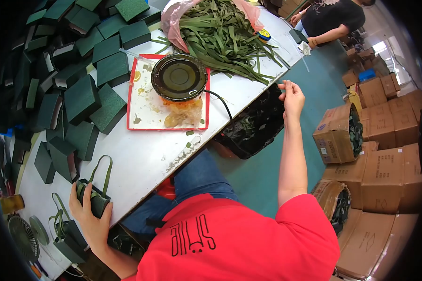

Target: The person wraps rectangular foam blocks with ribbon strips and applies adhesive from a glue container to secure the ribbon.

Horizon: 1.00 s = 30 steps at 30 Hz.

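At the table's near left, my left hand point(91, 218) is wrapped round a small dark green box point(98, 202). A green ribbon loop point(109, 175) rises from this box. My right hand point(293, 99) is held out past the table edge, above the floor, its fingertips pinched together. Whether anything small is between them cannot be made out. Beside my left hand stands another green box point(71, 241) with ribbon loops. Farther up the table, a round black pot point(179, 77) with dark, shiny contents sits on a red-rimmed white tray point(145, 125).
Green boxes point(82, 98) are piled along the table's left. Loose green ribbons point(225, 37) spill from a pink plastic bag point(172, 18). A black cable point(225, 104) runs off the edge above a black bag point(255, 129). Cartons point(382, 173) stack at right; another person point(335, 23) stands beyond.
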Each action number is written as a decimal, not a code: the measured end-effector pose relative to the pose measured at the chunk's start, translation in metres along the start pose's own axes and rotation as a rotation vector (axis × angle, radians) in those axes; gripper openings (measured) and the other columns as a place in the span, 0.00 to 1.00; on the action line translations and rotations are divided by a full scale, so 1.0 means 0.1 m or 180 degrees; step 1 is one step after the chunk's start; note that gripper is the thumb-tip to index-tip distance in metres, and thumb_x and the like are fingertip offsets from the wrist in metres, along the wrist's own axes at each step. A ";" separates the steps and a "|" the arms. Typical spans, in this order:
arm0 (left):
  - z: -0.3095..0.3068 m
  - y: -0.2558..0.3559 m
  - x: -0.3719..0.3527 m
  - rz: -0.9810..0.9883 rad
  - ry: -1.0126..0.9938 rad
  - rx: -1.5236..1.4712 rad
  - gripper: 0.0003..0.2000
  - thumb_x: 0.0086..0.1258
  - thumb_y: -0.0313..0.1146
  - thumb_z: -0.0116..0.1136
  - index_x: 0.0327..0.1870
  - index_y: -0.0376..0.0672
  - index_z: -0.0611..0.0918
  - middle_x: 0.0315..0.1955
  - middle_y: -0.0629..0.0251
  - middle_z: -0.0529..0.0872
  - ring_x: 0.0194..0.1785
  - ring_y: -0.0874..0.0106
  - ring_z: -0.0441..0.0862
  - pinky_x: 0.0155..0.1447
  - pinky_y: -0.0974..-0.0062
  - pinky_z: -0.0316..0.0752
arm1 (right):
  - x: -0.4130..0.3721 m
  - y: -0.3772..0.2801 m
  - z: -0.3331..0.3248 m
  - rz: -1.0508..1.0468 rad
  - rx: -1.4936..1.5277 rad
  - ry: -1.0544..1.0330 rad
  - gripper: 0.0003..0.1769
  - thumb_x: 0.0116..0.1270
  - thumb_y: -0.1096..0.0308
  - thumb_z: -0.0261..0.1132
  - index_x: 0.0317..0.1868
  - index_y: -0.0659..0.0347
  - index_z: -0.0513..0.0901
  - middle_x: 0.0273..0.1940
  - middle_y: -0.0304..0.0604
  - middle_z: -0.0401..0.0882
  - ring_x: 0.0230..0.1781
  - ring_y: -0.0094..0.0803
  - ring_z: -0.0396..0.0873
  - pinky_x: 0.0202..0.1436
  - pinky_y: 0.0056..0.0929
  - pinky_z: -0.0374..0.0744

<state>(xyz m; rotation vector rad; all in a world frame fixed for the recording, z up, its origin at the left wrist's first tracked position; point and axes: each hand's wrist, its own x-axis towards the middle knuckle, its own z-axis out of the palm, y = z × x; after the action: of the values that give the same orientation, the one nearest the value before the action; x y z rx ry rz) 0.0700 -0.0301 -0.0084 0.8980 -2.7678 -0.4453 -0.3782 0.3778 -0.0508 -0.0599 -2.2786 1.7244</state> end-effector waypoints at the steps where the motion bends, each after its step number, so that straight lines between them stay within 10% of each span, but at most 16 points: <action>1: 0.00 0.00 0.00 0.0002 0.0014 0.0009 0.37 0.47 0.29 0.74 0.66 0.49 0.78 0.73 0.52 0.67 0.74 0.49 0.63 0.76 0.53 0.58 | 0.05 0.06 0.02 -0.0002 0.0035 -0.0015 0.14 0.78 0.62 0.61 0.47 0.67 0.85 0.38 0.41 0.88 0.26 0.18 0.78 0.29 0.17 0.73; 19: 0.01 -0.04 -0.01 -0.0079 0.0155 0.0223 0.36 0.50 0.30 0.74 0.66 0.48 0.78 0.72 0.51 0.67 0.73 0.47 0.64 0.76 0.52 0.57 | 0.24 0.15 0.07 0.0121 -0.0985 -0.0120 0.12 0.71 0.63 0.68 0.40 0.66 0.86 0.31 0.41 0.87 0.23 0.20 0.78 0.29 0.23 0.76; 25: 0.03 -0.12 -0.03 0.0057 0.0155 0.0257 0.36 0.50 0.36 0.74 0.66 0.48 0.78 0.71 0.46 0.68 0.72 0.45 0.64 0.76 0.51 0.56 | 0.55 0.44 0.11 -0.1663 -0.2192 0.0273 0.17 0.66 0.64 0.66 0.50 0.67 0.88 0.30 0.50 0.87 0.28 0.36 0.83 0.40 0.37 0.82; 28: -0.01 -0.11 -0.04 0.0130 0.0159 0.0170 0.33 0.52 0.38 0.74 0.64 0.49 0.79 0.71 0.45 0.69 0.72 0.46 0.65 0.75 0.49 0.55 | 0.72 0.65 0.06 -0.0896 -0.1993 -0.0275 0.20 0.66 0.62 0.69 0.54 0.64 0.88 0.45 0.52 0.90 0.48 0.40 0.87 0.57 0.35 0.81; 30: -0.02 -0.10 -0.10 -0.0025 0.0125 0.0074 0.32 0.52 0.42 0.76 0.63 0.53 0.80 0.69 0.47 0.69 0.73 0.47 0.65 0.73 0.40 0.54 | 1.42 1.32 -0.21 -0.0659 -0.1849 -0.0853 0.17 0.66 0.59 0.73 0.46 0.65 0.88 0.41 0.45 0.90 0.42 0.33 0.85 0.51 0.33 0.81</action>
<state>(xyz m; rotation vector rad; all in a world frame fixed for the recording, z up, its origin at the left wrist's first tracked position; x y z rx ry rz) 0.0837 -0.0326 -0.0111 0.9134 -2.7402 -0.3932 -0.5268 0.4639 -0.1431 0.2951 -2.7923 0.9762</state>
